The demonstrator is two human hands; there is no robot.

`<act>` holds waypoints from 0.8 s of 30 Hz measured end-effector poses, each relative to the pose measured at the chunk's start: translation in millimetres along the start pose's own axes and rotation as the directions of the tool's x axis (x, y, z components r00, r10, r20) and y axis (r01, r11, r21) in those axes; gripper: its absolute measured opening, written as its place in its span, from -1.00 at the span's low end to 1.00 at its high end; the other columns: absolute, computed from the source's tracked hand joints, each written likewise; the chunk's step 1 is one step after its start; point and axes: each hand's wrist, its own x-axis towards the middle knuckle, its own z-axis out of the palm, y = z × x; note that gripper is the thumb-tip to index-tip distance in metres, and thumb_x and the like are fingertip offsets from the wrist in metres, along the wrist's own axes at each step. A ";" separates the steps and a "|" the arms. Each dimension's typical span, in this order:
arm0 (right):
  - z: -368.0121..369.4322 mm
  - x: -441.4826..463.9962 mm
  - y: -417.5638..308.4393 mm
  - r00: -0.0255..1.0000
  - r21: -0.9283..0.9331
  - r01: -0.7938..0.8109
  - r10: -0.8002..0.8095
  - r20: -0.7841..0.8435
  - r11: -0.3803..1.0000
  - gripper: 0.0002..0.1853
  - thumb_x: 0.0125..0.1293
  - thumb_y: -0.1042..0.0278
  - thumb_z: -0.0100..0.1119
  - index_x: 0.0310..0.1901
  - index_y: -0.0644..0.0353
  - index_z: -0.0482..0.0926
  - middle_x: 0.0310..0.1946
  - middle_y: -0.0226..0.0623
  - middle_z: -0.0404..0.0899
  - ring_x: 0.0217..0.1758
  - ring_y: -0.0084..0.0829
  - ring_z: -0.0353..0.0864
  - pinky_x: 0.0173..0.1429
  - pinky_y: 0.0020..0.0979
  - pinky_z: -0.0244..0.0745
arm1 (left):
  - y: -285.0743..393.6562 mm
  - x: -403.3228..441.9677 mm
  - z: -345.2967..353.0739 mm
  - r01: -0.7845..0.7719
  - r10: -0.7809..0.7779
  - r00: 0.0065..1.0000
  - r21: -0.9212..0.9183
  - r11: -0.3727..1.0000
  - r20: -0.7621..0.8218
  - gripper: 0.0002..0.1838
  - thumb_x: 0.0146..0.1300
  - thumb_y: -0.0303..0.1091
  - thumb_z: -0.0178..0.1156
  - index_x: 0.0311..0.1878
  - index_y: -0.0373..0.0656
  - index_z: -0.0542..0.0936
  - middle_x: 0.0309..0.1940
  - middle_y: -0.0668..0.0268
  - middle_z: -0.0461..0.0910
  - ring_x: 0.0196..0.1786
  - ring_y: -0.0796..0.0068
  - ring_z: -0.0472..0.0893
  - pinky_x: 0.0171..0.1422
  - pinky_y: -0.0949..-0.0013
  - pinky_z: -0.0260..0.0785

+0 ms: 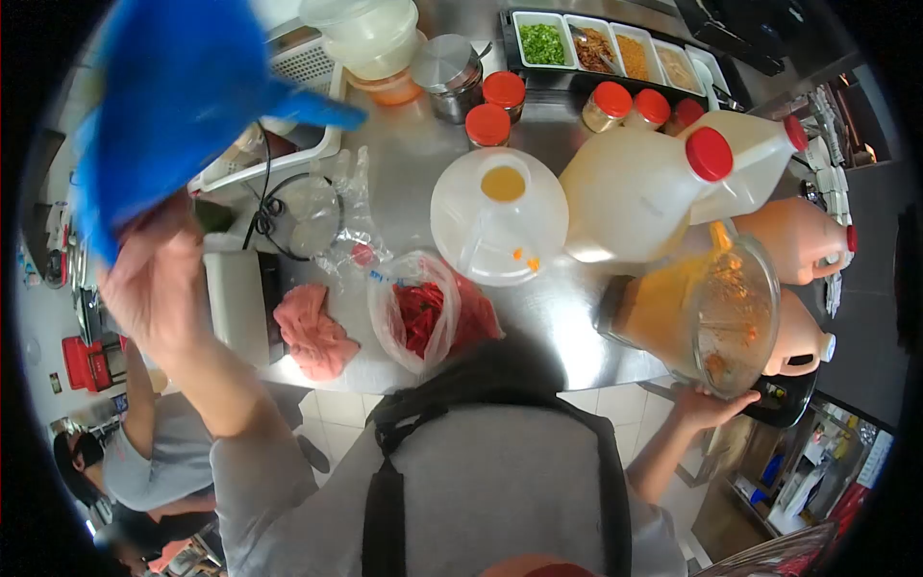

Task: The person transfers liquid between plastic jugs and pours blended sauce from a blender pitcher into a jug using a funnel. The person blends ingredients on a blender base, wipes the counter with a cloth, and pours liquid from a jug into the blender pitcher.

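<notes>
My left hand (159, 279) is raised at the left, its fingers closed around a large blue funnel (183, 96) that is smeared by motion. The funnel's narrow spout points right, over the table. At the right, my right hand (713, 406) holds a clear blender jar (735, 308) from below, near its rim. This jar lies tilted, with orange sauce inside and bits of it stuck to the wall. Between my hands stands an uncapped white plastic jug (500, 216), its yellowish mouth facing up and orange drops on its shoulder.
Several filled jugs (625, 197) with red caps crowd the right side. Along the back sits a tray of toppings (615, 48) near red-lidded jars (488, 125). A bag of dried red chilies (418, 317) and a pink cloth (312, 327) lie near the front edge. Another person (159, 452) stands at left.
</notes>
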 end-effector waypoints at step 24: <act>34.4 31.5 -0.2 0.989 -0.267 0.045 -0.081 -0.124 0.963 -0.32 0.31 -0.25 -0.14 0.29 0.09 0.24 0.26 -0.16 0.24 0.28 -0.20 0.26 0.31 -0.02 0.24 | -40.1 20.0 -73.0 0.003 -0.103 0.972 -0.430 0.903 -0.210 -0.89 0.21 -0.50 -0.01 -0.42 -0.31 0.44 -0.57 0.15 0.44 -0.51 0.38 0.52 -0.68 0.38 0.45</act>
